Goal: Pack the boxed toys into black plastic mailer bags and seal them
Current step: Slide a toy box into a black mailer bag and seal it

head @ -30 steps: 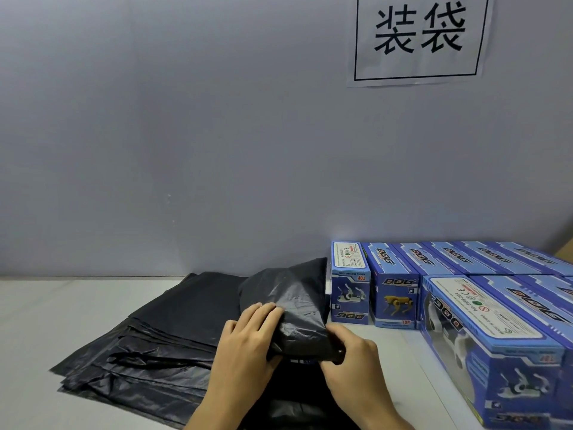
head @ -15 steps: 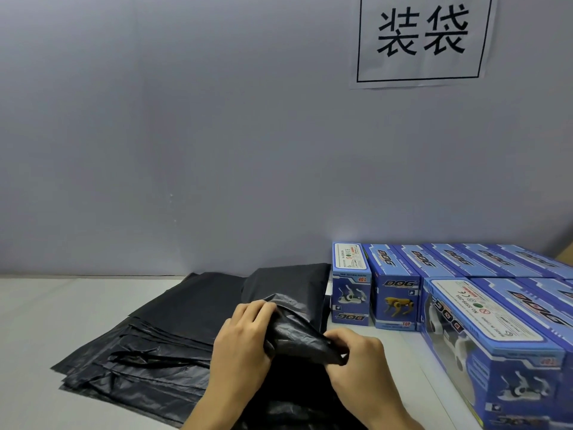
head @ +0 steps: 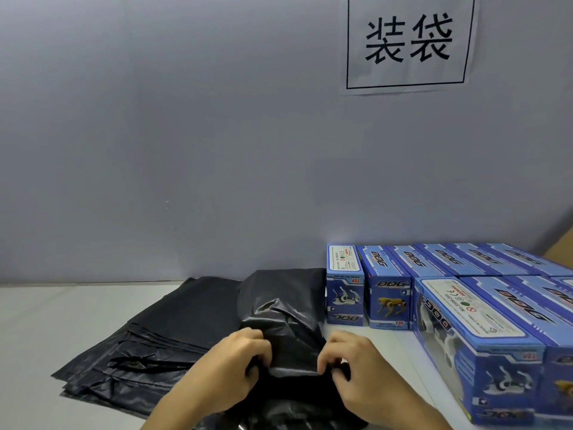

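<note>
A black mailer bag [head: 285,305] bulges with a boxy shape inside and stands at the table's middle. Its flap [head: 294,358] is folded toward me. My left hand [head: 226,373] pinches the flap's left edge with curled fingers. My right hand [head: 362,370] pinches the flap's right edge. The box inside is hidden by the plastic. Blue boxed toys [head: 387,296] printed "DOG" stand in rows to the right.
A pile of flat black mailer bags [head: 155,346] lies on the white table [head: 46,321] left of my hands. A grey wall with a paper sign [head: 409,41] stands close behind. The nearest blue box [head: 477,346] sits just right of my right hand.
The flap has been pulled down flat toward me. Both hands have slid apart to its two edges, and the filled bag now stands straighter against the boxes.
</note>
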Motion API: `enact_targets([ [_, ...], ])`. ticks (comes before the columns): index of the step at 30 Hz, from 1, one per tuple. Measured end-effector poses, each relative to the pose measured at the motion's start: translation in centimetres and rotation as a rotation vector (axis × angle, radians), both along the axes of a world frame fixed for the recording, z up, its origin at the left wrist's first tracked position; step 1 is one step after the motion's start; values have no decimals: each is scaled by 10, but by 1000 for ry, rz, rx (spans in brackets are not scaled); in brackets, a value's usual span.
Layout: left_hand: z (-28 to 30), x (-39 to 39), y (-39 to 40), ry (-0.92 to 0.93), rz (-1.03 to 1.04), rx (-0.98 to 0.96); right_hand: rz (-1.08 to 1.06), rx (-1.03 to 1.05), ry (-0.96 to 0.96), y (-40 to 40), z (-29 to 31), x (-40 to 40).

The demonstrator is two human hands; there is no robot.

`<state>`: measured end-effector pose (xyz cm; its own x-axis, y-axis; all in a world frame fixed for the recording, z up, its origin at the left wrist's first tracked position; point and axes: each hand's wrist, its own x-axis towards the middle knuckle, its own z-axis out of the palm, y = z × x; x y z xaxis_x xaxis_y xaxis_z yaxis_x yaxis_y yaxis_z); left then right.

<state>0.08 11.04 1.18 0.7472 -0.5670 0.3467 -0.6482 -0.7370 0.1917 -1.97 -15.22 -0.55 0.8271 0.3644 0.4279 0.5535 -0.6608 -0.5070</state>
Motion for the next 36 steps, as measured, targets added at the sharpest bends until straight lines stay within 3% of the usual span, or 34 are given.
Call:
enact_targets([
  [6,-17,-3,9,35,41,-144,-49,-27,63,5,-15,8],
  [15,1,-16,28,200,27,-415,4,354,401,-18,7,6],
  [17,3,-14,33,251,19,-358,15,344,431,-31,11,7],
  [23,-5,-10,40,312,44,-32,87,47,536,-48,9,2],
  [30,-6,-13,29,306,22,-19,139,45,450,-33,7,2],
  [36,7,-14,37,221,10,-371,-13,463,329,-38,7,5],
])
